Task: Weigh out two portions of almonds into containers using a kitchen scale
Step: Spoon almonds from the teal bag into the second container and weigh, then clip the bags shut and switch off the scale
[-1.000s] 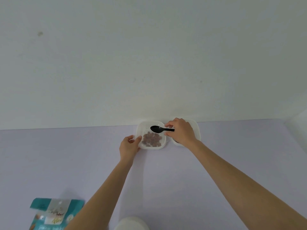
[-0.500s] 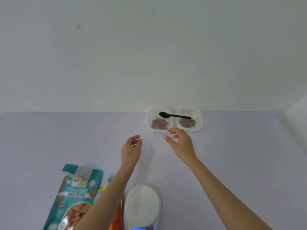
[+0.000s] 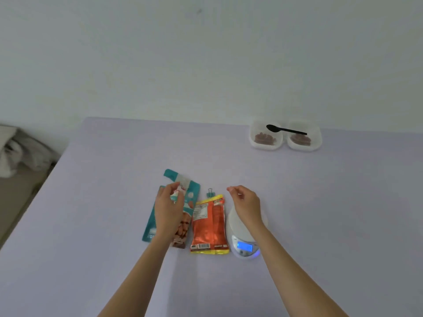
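Note:
Two small white containers, the left one (image 3: 253, 143) and the right one (image 3: 318, 139), stand side by side at the table's far right, each with almonds in it. A black spoon (image 3: 286, 129) lies across both. A teal almond bag (image 3: 193, 194) lies flat near me, and my left hand (image 3: 169, 209) hovers over it with relaxed fingers, hiding its middle. The white kitchen scale (image 3: 245, 247) has a lit blue display. My right hand (image 3: 246, 204) hangs above its platform, fingers loosely curled and holding nothing.
An orange snack bag (image 3: 209, 225) lies between the teal bag and the scale, with a green binder clip (image 3: 210, 193) at its top. The lilac table's left edge (image 3: 68, 152) drops to a floor with crumpled white cloth (image 3: 13, 154). A wall stands behind.
Both hands left the containers and drew back toward me; the spoon now lies across the containers. My left hand came over the teal bag, my right hand over the scale.

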